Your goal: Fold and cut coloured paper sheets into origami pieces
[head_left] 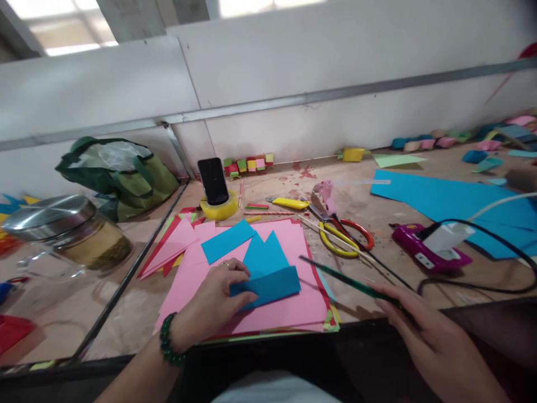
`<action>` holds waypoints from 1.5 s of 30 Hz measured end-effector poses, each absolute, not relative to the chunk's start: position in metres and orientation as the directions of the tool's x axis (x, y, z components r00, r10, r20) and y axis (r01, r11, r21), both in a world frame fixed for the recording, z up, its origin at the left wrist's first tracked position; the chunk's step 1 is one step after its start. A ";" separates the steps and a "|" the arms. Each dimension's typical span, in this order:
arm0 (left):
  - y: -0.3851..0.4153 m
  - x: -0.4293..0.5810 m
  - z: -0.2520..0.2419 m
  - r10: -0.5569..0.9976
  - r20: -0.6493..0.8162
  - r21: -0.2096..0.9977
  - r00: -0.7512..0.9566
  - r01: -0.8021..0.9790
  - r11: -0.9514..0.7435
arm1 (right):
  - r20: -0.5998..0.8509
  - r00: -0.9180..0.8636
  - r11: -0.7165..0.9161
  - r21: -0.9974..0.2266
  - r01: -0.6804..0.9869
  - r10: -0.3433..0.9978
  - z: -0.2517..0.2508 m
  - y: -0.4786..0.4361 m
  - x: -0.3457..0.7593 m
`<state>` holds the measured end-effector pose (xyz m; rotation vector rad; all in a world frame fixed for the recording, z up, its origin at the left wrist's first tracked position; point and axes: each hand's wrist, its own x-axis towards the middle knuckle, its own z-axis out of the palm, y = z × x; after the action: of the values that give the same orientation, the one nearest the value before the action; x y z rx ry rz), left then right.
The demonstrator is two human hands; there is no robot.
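Observation:
My left hand, a ring and a green bead bracelet on it, has thumb and fingers closed on the left end of a folded blue paper strip. Under that strip, blue paper with pointed tops sticks out, and a separate blue paper rectangle lies just beyond. All of this rests on a stack of pink paper sheets. My right hand grips a long thin dark green stick-like tool, its tip over the right side of the stack; its exact kind is unclear.
Beyond the stack are scissors, a yellow utility knife, a pink glue gun and a phone on a tape roll. A purple power strip with cables sits right. Left stand a glass mug and green bag.

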<state>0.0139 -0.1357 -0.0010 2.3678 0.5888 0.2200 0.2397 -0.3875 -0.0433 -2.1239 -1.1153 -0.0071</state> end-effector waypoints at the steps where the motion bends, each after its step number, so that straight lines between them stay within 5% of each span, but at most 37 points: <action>1: -0.135 0.012 0.001 0.451 -0.012 0.675 0.892 0.340 -0.655 | 0.316 0.599 -0.330 -0.606 0.724 0.736 -0.043 -0.385 0.238; 9: -0.133 0.007 -0.002 0.429 -0.081 0.646 0.900 0.376 -0.664 | 0.156 0.450 -0.263 -0.627 0.733 0.879 -0.036 -0.385 0.224; 13: -0.135 0.008 -0.001 0.503 0.014 0.361 0.864 0.465 -0.808 | 0.124 0.470 -0.299 -0.625 0.721 0.874 -0.033 -0.391 0.220; 16: -0.137 0.009 -0.002 0.410 0.085 0.191 0.908 0.389 -0.901 | 0.110 0.498 -0.329 -0.628 0.706 0.860 -0.031 -0.391 0.217; 21: -0.139 0.012 -0.012 0.153 -0.116 0.266 0.981 0.179 -0.947 | 0.070 0.496 -0.342 -0.641 0.687 0.866 -0.030 -0.387 0.210; 45: -0.144 0.011 -0.022 0.181 -0.126 0.238 0.975 0.207 -0.949 | 0.076 0.464 -0.259 -0.745 0.614 0.882 -0.036 -0.379 0.193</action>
<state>0.0113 -0.1444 -0.0215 2.8708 0.2870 -0.1501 0.1935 -0.3791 -0.0362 -1.9825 -1.2442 0.4669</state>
